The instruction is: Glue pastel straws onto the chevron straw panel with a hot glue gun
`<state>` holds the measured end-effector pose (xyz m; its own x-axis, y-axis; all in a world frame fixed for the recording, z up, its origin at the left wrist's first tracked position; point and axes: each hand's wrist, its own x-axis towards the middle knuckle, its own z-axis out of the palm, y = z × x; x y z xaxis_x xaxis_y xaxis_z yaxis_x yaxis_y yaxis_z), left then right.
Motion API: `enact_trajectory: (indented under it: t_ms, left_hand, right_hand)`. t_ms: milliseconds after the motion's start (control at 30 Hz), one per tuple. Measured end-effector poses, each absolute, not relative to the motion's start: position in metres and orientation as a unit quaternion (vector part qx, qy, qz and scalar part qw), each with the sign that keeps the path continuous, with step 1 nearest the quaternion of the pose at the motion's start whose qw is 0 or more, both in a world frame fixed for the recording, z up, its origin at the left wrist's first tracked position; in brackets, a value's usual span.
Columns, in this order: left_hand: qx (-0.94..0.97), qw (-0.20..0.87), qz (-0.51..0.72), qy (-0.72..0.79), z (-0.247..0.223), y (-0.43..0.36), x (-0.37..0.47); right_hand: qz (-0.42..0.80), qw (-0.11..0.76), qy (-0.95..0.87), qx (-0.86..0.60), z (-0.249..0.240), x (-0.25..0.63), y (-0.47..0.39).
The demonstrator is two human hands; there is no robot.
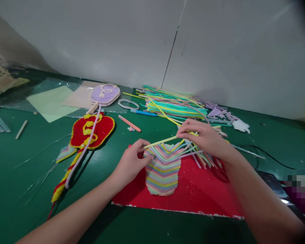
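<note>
A pale yellow pipe cleaner [161, 141] is stretched between my hands at a slight upward slant to the right. My left hand [134, 161] pinches its left end, and the thumb lies over the edge of the striped piece. My right hand [204, 137] grips the other end between thumb and fingertips. Below the strip lies a fuzzy piece with pastel V-shaped stripes [162, 173], on a red board [200, 193]. Loose strip ends [203, 157] fan out from its upper right, partly under my right hand.
Behind stands a heap of coloured pipe cleaners [175, 105], with a blue pen [143, 112] and an orange stick [129, 123] nearby. To the left lie a red and yellow fan [77, 135] and a purple fan [105, 94]. A dark device [271, 183] sits at the right.
</note>
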<state>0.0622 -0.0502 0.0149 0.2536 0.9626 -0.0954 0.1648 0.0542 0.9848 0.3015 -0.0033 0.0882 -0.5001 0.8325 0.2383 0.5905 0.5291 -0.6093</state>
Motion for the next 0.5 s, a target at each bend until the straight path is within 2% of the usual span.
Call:
enact_trajectory:
  t_ms: [133, 500]
  left_hand:
    - [0.527, 0.594, 0.376, 0.478, 0.017, -0.05, 0.064]
    - [0.604, 0.508, 0.375, 0.486, 0.016, -0.051, 0.06]
  right_hand:
    - [0.262, 0.238, -0.841, -0.409, 0.092, 0.29, 0.004]
    - [0.293, 0.198, -0.83, -0.431, 0.084, 0.291, 0.013]
